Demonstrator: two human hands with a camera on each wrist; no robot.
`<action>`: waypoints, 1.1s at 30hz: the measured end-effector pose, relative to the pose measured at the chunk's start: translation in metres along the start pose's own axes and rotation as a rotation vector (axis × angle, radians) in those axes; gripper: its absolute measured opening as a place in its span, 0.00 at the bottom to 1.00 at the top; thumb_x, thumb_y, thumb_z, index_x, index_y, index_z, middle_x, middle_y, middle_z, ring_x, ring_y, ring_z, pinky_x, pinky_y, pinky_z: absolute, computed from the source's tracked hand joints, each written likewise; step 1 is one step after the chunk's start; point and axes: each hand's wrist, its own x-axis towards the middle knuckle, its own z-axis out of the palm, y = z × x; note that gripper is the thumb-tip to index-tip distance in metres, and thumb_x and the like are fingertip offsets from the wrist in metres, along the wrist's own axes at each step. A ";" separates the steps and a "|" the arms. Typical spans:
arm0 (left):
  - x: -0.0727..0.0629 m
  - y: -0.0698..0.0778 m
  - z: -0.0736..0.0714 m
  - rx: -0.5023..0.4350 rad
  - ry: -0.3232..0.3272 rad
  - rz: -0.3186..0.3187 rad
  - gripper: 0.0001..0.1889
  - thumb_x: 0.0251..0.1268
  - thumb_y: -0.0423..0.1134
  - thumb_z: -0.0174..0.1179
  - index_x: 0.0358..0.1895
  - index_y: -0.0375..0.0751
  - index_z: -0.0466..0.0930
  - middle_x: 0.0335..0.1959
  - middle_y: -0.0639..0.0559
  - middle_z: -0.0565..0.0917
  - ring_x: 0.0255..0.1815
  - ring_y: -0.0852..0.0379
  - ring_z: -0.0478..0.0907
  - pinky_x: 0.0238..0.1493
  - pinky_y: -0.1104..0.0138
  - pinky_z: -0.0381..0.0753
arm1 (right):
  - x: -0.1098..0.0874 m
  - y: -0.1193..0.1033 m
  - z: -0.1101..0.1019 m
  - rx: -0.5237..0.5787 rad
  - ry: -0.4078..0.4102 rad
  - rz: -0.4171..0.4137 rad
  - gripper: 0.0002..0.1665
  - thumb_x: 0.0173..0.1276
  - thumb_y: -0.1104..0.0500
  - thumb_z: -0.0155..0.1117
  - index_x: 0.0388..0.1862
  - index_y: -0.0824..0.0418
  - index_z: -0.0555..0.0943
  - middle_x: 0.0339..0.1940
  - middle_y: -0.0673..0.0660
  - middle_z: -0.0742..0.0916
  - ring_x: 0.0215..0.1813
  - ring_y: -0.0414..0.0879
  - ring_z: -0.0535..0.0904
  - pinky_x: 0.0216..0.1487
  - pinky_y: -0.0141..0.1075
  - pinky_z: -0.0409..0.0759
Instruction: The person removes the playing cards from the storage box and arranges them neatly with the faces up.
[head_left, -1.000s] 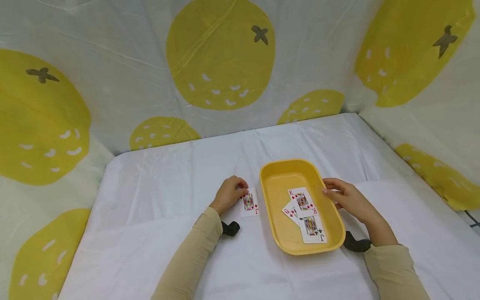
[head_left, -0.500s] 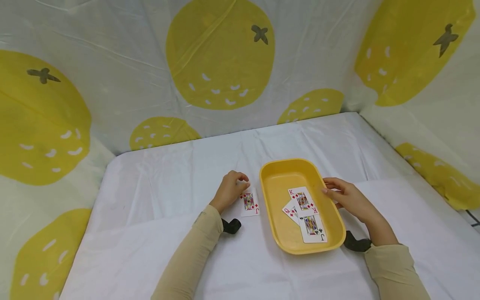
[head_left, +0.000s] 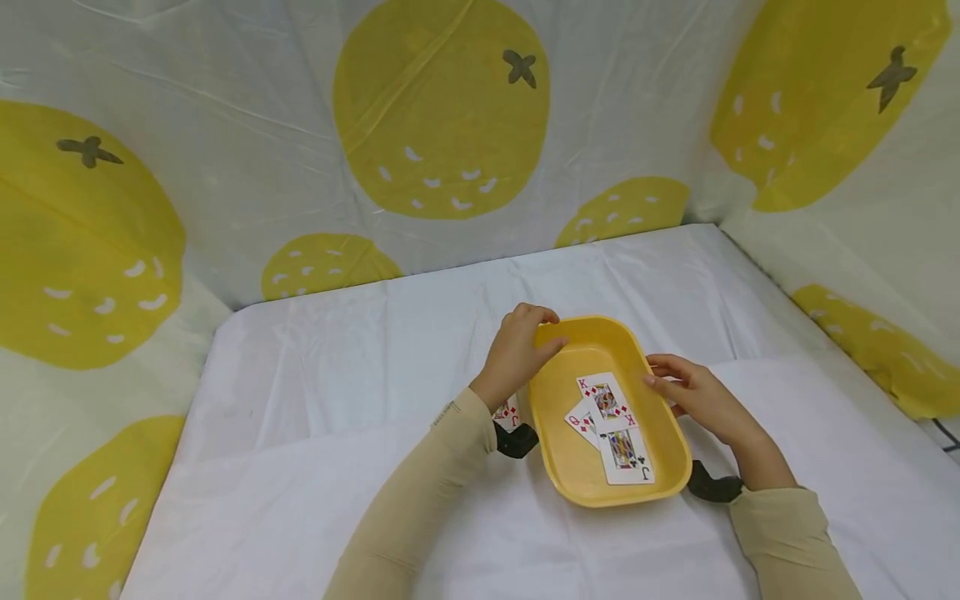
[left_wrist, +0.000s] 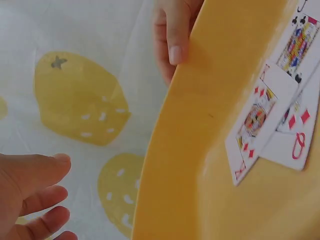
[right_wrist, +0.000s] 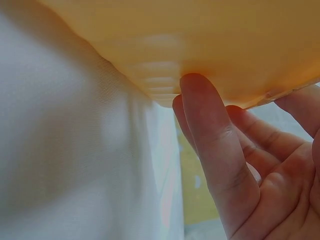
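On a white-covered table [head_left: 337,358], a person's right grip [head_left: 701,400] pinches a yellow tray [head_left: 564,467], likely steadying it beneath three cards [head_left: 606,402], while the left grip [head_left: 517,346] hovers relaxed, holding nothing.

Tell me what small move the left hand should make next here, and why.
Perhaps the left hand should reach in and pinch the king of diamonds: that hand looks empty and hovers by the rim of the yellow tray, the king lies over the queen of diamonds, and the right hand touches the tray's other side, which may keep it steady.
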 end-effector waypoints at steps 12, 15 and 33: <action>0.025 0.045 0.026 0.194 -0.189 0.026 0.21 0.56 0.54 0.59 0.50 0.47 0.74 0.46 0.53 0.72 0.45 0.56 0.68 0.44 0.70 0.69 | 0.000 -0.004 -0.002 0.054 -0.033 0.036 0.29 0.68 0.53 0.53 0.62 0.69 0.63 0.50 0.69 0.75 0.40 0.46 0.79 0.31 0.40 0.78; 0.027 0.045 0.041 0.266 -0.256 -0.008 0.23 0.54 0.57 0.59 0.49 0.49 0.74 0.45 0.55 0.72 0.44 0.57 0.69 0.43 0.70 0.69 | 0.000 -0.003 -0.001 0.049 -0.031 0.031 0.29 0.68 0.52 0.53 0.61 0.70 0.63 0.50 0.69 0.75 0.40 0.46 0.79 0.31 0.40 0.78; 0.017 0.039 0.087 0.595 -0.481 -0.091 0.37 0.32 0.61 0.71 0.49 0.48 0.71 0.42 0.55 0.67 0.43 0.56 0.62 0.46 0.62 0.65 | 0.000 -0.003 -0.001 0.027 -0.025 0.020 0.28 0.68 0.53 0.53 0.60 0.69 0.65 0.50 0.68 0.76 0.41 0.47 0.79 0.31 0.40 0.78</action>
